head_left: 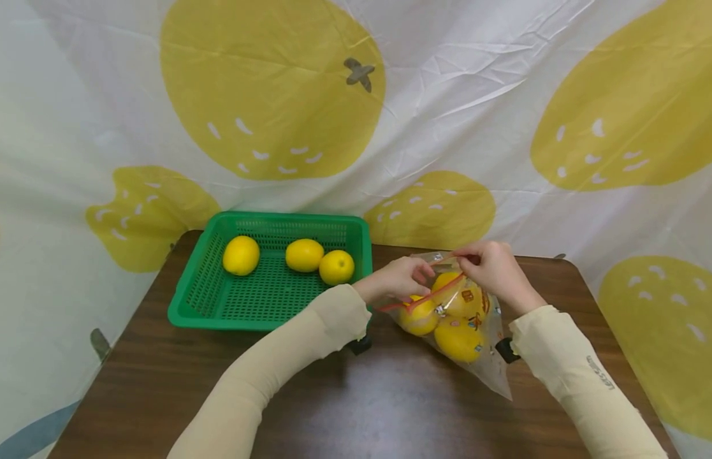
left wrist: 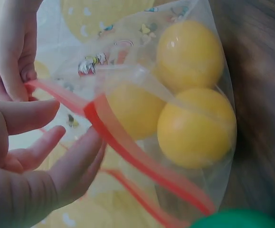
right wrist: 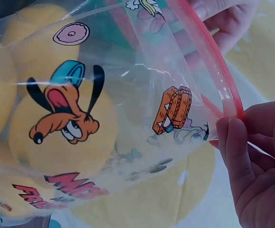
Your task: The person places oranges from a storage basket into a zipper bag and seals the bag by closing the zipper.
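A clear zip bag printed with cartoons lies on the brown table, with three yellow lemons inside. Its mouth has a red zip strip. My right hand pinches one end of that strip between thumb and finger. My left hand is at the mouth's other side. In the left wrist view its thumb and fingers are apart and relaxed, with a fingertip touching the strip. The lemons show through the plastic.
A green plastic basket stands at the table's back left with three loose lemons in it. A white cloth with big yellow fruit prints hangs right behind the table.
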A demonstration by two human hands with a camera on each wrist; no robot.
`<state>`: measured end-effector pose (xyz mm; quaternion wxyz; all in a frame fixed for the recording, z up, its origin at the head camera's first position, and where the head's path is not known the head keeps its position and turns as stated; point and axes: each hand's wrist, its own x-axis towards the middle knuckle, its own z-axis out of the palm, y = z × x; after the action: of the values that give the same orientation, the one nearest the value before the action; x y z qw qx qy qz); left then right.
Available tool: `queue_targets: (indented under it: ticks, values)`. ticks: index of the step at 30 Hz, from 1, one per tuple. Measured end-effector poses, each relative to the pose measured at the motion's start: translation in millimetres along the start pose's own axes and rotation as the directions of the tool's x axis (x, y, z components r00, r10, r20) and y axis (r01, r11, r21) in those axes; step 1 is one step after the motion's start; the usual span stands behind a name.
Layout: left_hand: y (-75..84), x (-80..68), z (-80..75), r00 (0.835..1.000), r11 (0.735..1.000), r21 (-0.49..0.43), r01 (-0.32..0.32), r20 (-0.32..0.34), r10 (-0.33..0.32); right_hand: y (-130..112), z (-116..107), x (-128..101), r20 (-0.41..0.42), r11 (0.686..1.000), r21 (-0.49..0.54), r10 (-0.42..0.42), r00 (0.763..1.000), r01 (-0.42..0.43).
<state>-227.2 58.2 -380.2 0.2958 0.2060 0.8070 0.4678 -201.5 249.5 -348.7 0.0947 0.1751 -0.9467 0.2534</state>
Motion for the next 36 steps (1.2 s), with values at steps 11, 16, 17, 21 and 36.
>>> queue_targets:
  ticks: [11,16,17,21,36]
  values:
    - [-10.0,-10.5,-66.2,0.982,0.962,0.26,-0.083,-0.141,0.123,3.1,-3.2,-2.4,0.004,1.0,0.003,-0.016,1.0,0.016]
    - [-28.4,-18.7,-100.5,0.97,0.953,0.303,0.002,-0.234,0.073,2.4,-1.2,-2.3,0.014,1.0,0.007,-0.012,1.0,0.012]
    - [-32.1,-20.7,-105.4,0.968,0.953,0.303,0.019,-0.242,0.058,2.5,-1.1,-2.3,0.014,1.0,0.008,-0.011,1.0,0.011]
    - [-46.5,-24.8,-117.2,0.961,0.946,0.31,0.094,-0.275,-0.006,2.2,-1.4,-2.8,0.018,1.0,0.011,-0.006,1.0,0.006]
    - [-76.1,-12.3,-108.4,0.94,0.934,0.251,0.256,-0.292,-0.179,3.0,0.4,-3.9,0.023,1.0,0.003,-0.009,1.0,0.009]
